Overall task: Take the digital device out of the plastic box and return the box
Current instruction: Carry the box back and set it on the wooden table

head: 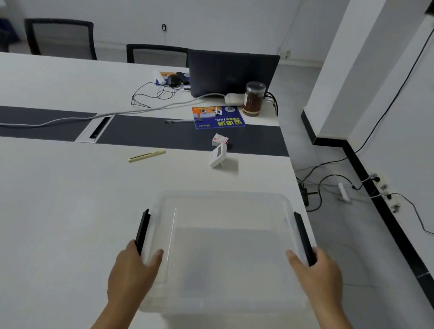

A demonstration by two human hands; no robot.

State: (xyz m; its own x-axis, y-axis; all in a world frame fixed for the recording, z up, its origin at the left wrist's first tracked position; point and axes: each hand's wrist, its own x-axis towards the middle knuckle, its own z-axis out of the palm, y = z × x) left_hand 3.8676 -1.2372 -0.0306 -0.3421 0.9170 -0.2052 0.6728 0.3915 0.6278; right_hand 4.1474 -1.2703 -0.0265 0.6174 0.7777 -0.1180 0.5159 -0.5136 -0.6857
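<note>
Box [228, 252] empty and gripped on both sides, device [218, 155] out on the table [36, 208].

I see the box at the near right corner, long axis running away from me; my left hand [134, 270] grasps its left rim, my right hand [317, 276] its right rim. The device stands upright well beyond the box, clear of both hands.

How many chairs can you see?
2. One chair stands behind the far left of the table; the other chair is beside the laptop. Only their backs show, and more may be out of view.
</note>
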